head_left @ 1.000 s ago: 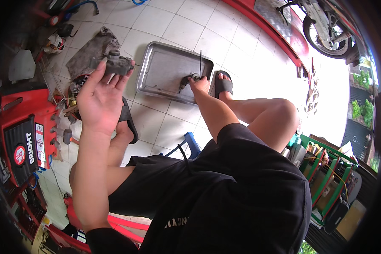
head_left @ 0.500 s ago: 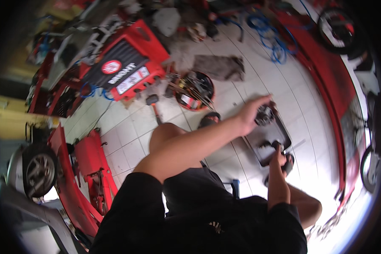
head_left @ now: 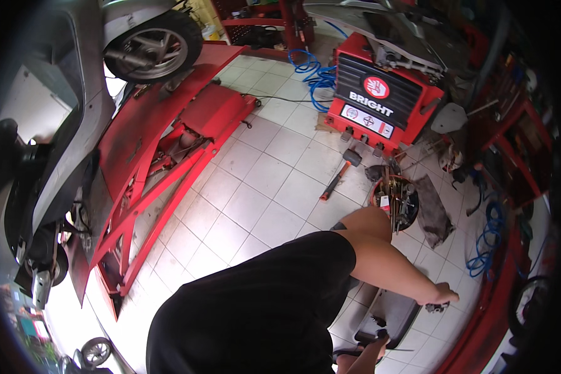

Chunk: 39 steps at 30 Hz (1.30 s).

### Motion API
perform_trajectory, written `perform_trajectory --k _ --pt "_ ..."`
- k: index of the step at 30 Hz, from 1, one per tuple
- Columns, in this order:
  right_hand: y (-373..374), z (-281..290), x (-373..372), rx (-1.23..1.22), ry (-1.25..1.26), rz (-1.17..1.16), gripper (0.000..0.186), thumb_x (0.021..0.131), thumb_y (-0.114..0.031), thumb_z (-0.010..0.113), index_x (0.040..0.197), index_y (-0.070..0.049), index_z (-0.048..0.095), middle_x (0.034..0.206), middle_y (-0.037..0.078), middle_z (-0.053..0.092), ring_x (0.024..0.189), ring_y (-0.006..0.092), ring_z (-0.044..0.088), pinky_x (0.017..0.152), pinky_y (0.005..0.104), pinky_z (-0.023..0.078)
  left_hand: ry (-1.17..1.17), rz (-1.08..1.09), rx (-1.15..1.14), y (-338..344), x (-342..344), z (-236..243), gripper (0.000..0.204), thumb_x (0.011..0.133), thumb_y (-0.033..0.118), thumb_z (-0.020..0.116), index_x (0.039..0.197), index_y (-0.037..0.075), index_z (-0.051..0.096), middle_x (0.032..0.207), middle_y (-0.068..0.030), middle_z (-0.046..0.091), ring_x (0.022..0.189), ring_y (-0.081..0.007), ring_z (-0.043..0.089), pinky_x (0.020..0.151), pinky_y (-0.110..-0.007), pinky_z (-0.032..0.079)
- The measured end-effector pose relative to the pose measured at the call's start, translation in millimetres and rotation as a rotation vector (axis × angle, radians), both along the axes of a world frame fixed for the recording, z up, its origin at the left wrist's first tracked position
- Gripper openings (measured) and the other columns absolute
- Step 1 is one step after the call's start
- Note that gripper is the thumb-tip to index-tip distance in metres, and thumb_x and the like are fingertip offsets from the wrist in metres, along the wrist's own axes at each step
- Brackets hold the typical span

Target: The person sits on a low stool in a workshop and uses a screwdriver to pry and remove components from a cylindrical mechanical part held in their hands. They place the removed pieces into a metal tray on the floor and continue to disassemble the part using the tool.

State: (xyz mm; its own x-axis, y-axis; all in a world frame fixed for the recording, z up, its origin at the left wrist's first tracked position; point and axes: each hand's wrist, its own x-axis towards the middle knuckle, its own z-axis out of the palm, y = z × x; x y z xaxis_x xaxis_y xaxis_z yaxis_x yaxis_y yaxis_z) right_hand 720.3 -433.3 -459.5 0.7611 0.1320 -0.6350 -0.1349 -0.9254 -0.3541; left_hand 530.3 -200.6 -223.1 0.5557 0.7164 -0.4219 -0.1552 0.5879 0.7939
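At the lower right, my left hand (head_left: 444, 295) grips a dark metal part (head_left: 436, 308), held out beside the grey metal tray (head_left: 389, 302). My right hand (head_left: 375, 348), near the bottom edge, is closed on a dark component (head_left: 380, 334) with a thin rod sticking out to the right, over the near end of the tray. Both parts are small and partly covered by my fingers, so their detail is unclear.
A red scissor lift (head_left: 212, 118) and scooter (head_left: 62, 112) fill the left. Beyond lie a red machine (head_left: 380, 87), blue hoses (head_left: 486, 243), a mallet (head_left: 340, 174), a bowl of tools (head_left: 396, 202), a grey rag (head_left: 434, 218) and a red shelving rack (head_left: 249, 25).
My view has swung round to the left, bringing the lift and scooter into view and shifting both hands and the tray to the lower right. Both hands still hold their parts.
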Motion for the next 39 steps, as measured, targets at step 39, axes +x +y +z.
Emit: perform_trajectory --k 39 --pt "175 289 -112 1.164 -0.427 0.904 0.067 0.066 -0.023 0.09 0.122 0.002 0.064 0.106 0.011 0.066 0.065 0.0122 0.059 0.058 0.0262 0.048 -0.303 0.269 -0.093 32 -40 45 0.046 0.098 0.047 0.058 0.115 0.004 0.064 0.104 -0.0061 0.068 0.1 -0.0175 0.065 0.089 -0.032 0.049"
